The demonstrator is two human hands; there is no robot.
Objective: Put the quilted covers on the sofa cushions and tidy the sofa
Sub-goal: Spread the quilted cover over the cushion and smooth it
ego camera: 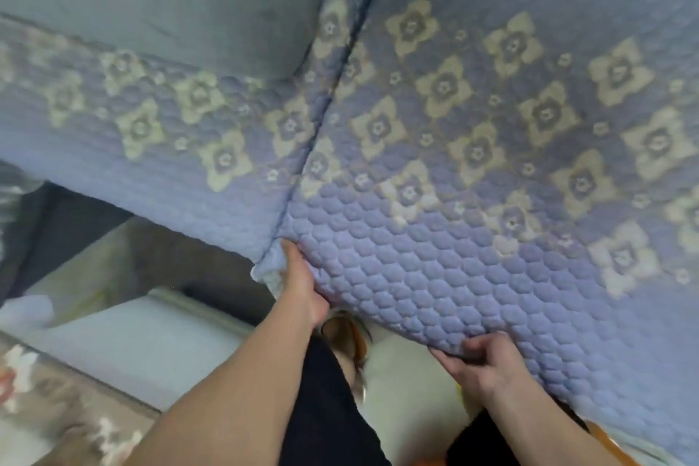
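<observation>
Both hands grip the cover's front edge — left hand [302, 276] at the corner, right hand [480, 363] along it — so pull the quilted cover [435, 257] down evenly and smooth it flat.

— Where's the left hand [302, 280]?

— Reaching forward from a bare forearm that crosses up from the lower left. The palm faces right, and its fingers are tucked out of sight around the corner of the quilted cover [435, 276], gripping it.

— And the right hand [480, 363]?

— Lower and nearer the body, back of the hand up. The fingers curl over the front edge of the same cover, with the thumb stretched left beneath that edge, pinching it.

— Both arms bare?

— Yes, as far as can be seen.
</observation>
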